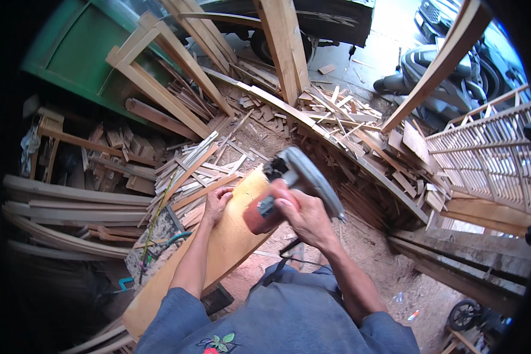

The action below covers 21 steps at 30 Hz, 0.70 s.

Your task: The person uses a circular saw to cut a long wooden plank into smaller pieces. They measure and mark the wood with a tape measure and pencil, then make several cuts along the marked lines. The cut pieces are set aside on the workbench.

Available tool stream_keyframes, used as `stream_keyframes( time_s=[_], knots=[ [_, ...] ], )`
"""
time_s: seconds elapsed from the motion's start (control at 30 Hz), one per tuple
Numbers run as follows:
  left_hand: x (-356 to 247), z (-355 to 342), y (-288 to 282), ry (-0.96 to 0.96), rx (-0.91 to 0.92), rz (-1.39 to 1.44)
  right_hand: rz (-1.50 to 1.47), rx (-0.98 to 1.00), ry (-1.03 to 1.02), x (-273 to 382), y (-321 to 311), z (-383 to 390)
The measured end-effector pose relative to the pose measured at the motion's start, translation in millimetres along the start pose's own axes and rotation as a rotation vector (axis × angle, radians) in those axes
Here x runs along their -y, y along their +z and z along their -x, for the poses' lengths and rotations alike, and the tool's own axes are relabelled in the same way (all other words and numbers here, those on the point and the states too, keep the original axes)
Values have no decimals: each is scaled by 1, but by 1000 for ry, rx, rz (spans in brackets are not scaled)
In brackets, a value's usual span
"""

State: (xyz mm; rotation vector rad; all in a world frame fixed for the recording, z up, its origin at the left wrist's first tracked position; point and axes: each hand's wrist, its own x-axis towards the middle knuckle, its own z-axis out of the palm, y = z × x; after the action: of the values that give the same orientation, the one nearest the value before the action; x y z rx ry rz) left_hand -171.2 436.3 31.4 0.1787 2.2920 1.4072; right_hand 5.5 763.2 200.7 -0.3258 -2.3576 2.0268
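A wide yellowish wooden board runs diagonally from the lower left up to the middle. My left hand grips its left edge near the far end, fingers curled. In my right hand is the handle of a red and grey circular saw, held at the board's far end. The saw's grey base plate is tilted up toward the right. Its blade is not clearly seen, so I cannot tell whether it touches the wood. A dark cord hangs from the tool beside my body.
Thin wood offcuts lie heaped beyond my left hand, with more scraps farther right. Curved planks are stacked at left. A green metal bin, upright timbers, a slatted wooden frame and a parked motorcycle stand around.
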Motion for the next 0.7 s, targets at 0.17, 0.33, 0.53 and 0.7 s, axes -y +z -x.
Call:
stream_keyframes(
  time_s=[0.17,0.33,0.53,0.7],
  knots=[
    [10,-1,4,36,-85,-55,48,-147,258,-16,-66,85],
    [13,3,11,66,-198,-160,-73,-441,407,-47,-96,145],
    [15,18,35,285,-449,-629,-214,-630,433,-86,-129,204],
    [15,59,65,133,-447,-796,-295,-706,482,-111,-145,233]
  ],
)
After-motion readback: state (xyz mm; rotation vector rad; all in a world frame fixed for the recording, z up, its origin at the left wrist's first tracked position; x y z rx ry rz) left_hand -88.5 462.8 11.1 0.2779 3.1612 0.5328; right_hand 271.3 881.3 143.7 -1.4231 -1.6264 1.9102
